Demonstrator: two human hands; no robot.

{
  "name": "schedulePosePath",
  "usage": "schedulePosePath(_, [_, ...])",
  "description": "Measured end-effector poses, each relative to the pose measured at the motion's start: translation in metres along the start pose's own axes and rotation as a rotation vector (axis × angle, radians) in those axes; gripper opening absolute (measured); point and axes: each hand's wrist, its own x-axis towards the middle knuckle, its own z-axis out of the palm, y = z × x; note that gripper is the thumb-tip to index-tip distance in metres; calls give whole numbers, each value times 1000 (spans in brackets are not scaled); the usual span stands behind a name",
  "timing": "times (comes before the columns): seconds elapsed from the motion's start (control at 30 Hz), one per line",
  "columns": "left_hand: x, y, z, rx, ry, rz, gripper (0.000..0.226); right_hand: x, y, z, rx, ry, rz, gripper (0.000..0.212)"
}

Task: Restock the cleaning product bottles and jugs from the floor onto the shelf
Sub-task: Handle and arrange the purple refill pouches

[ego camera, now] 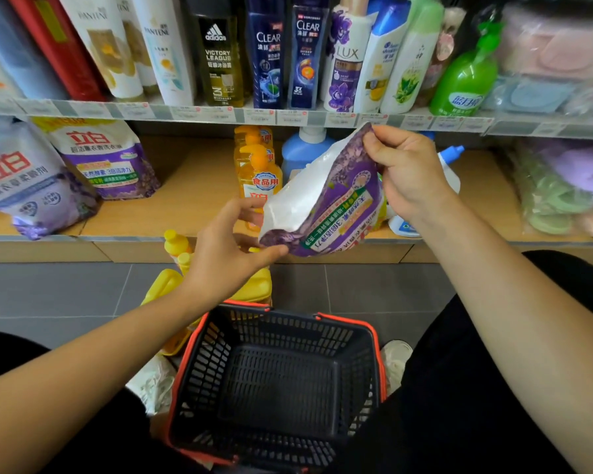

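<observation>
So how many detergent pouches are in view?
3. Far-left pouch and neighbouring pouch on the lower shelf; held pouch between left hand and right hand. Others may be hidden.

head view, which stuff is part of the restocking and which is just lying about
Job: purple pouch, pinched by left hand and right hand; yellow jugs on the floor; lower shelf.
Lying about: black basket; shampoo bottles on the upper shelf; bagged cloths at right.
</observation>
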Motion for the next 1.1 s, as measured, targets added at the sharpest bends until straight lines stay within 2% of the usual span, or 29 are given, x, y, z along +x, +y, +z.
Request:
schedulePosePath(0.1, [10, -9, 1, 13, -49, -66, 21, 0, 1, 0, 16, 24, 4, 17])
schedulePosePath(0.27, [26, 4, -9, 132, -80, 87, 28, 4, 9, -13, -103, 154, 53, 16])
schedulePosePath(0.4, [37, 23, -9, 23, -66, 84, 36, 1, 20, -17, -312, 188, 90, 18])
schedulePosePath(0.53, [48, 35, -3, -58, -2, 25, 33, -10, 21, -12, -369, 97, 149, 13])
schedulePosePath(0.6, [51, 41, 1, -100, 29, -29, 32, -21, 20, -6, -412, 50, 81, 14])
schedulePosePath(0.7, [53, 48, 2, -191, 78, -111, 30, -45, 25, 11, -538, -126, -2, 11])
schedulePosePath(0.83, [59, 56, -6, -330, 193, -180, 31, -79, 37, 38, -670, -346, 42, 36])
schedulePosePath(0.9, [60, 61, -8, -374, 234, -200, 28, -89, 43, 48, -726, -345, 14, 52])
schedulePosePath(0.97, [59, 66, -8, -407, 251, -208, 24, -90, 46, 54, -834, -252, -80, 57])
schedulePosePath(1.03, [59, 71, -7, -420, 265, -199, 22, -86, 46, 58, -862, -157, -175, 43])
schedulePosePath(1.1, [61, 72, -9, -416, 268, -160, 20, -81, 47, 58, -812, -135, -243, 25])
